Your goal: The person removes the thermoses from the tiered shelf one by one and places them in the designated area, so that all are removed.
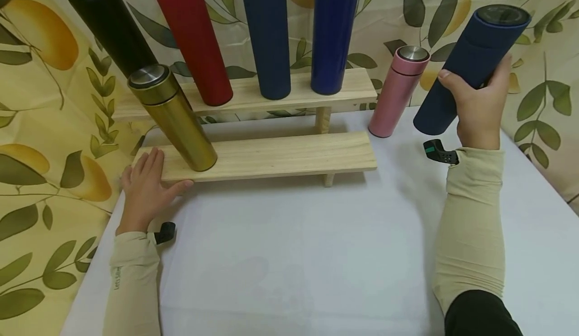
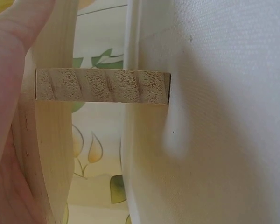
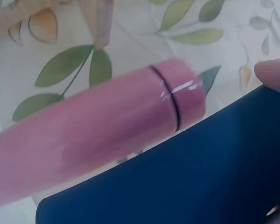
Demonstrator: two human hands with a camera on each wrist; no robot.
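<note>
Grips navy bottle [image 1: 476, 60] mid-body in right hand [image 1: 483, 106] at two o'clock, likely for balance; rests empty, outstretched left hand [image 1: 147, 190] on lower shelf [image 1: 280, 157] toward nine, seemingly steadying.

With the clock centred on the lower plank [image 1: 280, 156], the widest passage runs toward 6 o'clock, over white tabletop [image 1: 289, 255] between the left sleeve [image 1: 133, 286] at 8 and the right sleeve [image 1: 472, 215] at 4. The plank's bare top gives room from the centre to 3. The left hand [image 1: 151, 190] and gold bottle [image 1: 178, 125] block 9 to 10. Four tall bottles [image 1: 269, 39] make a barrier from 10 to 1, with slim gaps between. At 2, the pink bottle [image 1: 398, 95] stands inside the navy bottle [image 1: 470, 70], just apart. Beneath the plank's 9 o'clock end, a wooden leg [image 2: 102, 86] crosses the low slot.
</note>
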